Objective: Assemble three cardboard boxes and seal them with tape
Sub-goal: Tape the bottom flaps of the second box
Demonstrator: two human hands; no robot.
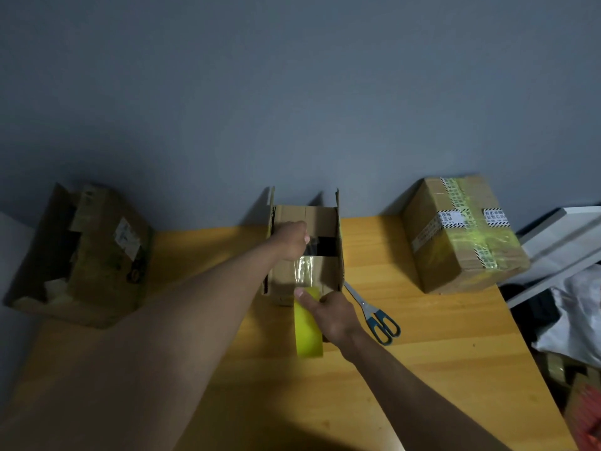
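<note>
A cardboard box (328, 219) stands in the middle of the wooden table with its side flaps up and its inner flaps folded down, a dark gap between them. My left hand (290, 239) pinches the free end of a clear strip of tape (305, 267) over that gap. My right hand (330, 315) grips the yellow tape roll (307, 333) at the box's near edge. The strip runs taut between both hands. A taped, closed box (461, 236) sits at the right. A third box (84, 252), open and worn, lies at the left.
Scissors (374, 314) with blue-grey handles lie on the table (422, 353) just right of my right hand. A grey wall stands behind the boxes. White boards (559, 242) and a bag (575, 317) crowd the floor past the table's right edge.
</note>
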